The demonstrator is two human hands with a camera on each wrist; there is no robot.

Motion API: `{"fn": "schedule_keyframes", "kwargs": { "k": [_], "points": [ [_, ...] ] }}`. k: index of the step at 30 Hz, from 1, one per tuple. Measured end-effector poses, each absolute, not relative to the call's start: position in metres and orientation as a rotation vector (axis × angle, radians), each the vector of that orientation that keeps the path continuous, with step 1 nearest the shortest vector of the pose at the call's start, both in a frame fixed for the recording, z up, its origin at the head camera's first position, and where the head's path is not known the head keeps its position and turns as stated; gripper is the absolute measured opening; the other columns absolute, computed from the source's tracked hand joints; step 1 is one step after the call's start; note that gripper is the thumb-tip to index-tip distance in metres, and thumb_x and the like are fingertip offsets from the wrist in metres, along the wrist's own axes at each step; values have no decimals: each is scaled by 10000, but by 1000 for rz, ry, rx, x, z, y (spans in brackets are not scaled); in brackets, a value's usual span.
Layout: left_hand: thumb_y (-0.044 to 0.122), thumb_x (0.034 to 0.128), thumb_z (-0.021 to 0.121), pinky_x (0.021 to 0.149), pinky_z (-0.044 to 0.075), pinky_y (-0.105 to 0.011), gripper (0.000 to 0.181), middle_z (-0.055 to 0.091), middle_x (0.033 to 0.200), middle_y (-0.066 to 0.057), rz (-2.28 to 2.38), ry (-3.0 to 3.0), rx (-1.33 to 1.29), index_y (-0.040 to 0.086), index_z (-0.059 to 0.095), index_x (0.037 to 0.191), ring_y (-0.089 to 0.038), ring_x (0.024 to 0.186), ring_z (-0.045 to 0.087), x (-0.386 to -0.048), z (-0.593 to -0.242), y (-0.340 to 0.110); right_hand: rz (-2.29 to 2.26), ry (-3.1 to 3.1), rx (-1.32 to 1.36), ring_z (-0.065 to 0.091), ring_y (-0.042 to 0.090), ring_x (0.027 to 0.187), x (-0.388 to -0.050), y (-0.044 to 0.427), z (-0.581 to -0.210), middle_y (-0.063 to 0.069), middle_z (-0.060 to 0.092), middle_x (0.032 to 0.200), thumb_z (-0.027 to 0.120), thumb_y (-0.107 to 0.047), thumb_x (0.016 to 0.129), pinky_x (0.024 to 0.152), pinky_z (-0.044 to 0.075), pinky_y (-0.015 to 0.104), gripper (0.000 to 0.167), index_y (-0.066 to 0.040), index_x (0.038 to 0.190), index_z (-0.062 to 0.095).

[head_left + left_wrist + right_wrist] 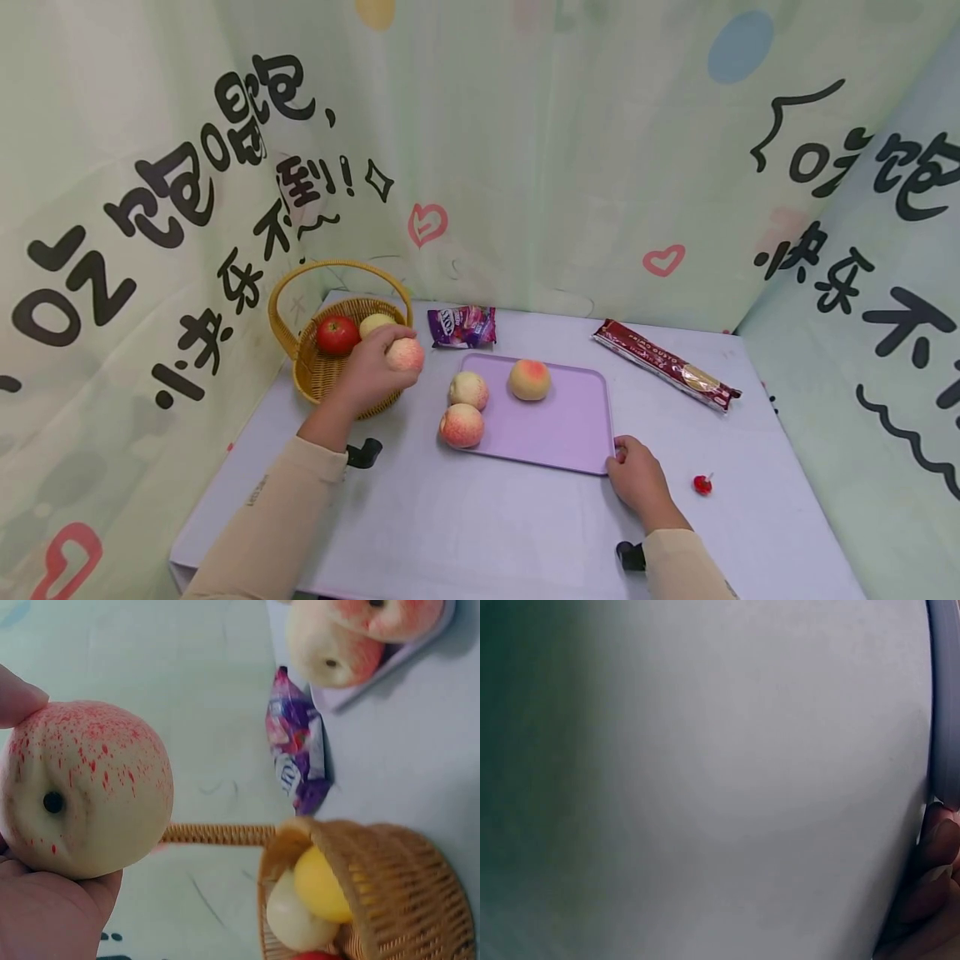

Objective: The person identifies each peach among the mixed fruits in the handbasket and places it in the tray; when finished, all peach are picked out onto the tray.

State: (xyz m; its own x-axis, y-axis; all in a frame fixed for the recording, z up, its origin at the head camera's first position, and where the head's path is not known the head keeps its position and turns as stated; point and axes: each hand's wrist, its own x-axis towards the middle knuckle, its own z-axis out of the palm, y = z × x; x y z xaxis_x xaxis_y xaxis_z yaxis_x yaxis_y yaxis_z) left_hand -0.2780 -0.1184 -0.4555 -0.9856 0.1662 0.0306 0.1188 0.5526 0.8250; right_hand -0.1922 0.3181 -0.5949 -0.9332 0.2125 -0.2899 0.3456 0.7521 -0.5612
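My left hand (377, 367) grips a pale peach with pink speckles (406, 355), held up beside the wicker basket (309, 379). In the left wrist view the same peach (97, 787) sits between thumb and fingers, apart from the basket. Inside the basket are a red tomato (337, 335), a pale round fruit (375, 323) and a yellow one (321, 883). My right hand (637, 479) holds the near right corner of the purple tray (540, 442). Two speckled peaches (461, 425), (468, 390) lie at the tray's left side, and an orange-yellow peach (529, 380) rests farther back on it.
A purple snack bag (462, 327) lies behind the tray, right of the basket. At the back right is a long dark red snack packet (666, 365). A small red fruit-like item (702, 484) lies right of my right hand. Printed curtains (525, 167) surround the table.
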Motion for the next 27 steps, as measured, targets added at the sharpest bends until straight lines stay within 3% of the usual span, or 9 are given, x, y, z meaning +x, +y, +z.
{"fn": "schedule_keyframes", "kwargs": {
  "k": [11,17,27],
  "points": [
    [138,789,798,952,574,-496,553,535,1457,-19,1477,2700,363,180,622,1311,-286,1215,551,-274,-456,-96,-952,2731,441,518,262,891,-191,317,-592,120,539,935,570,-168,992,743,440,372,454,56,1379,496],
    [133,799,789,893,594,-434,530,541,1443,-11,1469,2673,401,215,627,1296,-280,1135,589,-271,-459,-85,-958,2735,438,521,263,891,-192,317,-592,118,545,940,570,-156,988,753,440,375,441,56,1370,506],
    [112,754,808,884,605,-395,589,552,1442,3,1468,2649,490,206,638,1310,-247,1144,599,-268,-467,-61,-969,2743,427,522,259,886,-192,318,-593,112,551,932,573,-149,983,754,443,368,437,63,1360,515]
  ]
}}
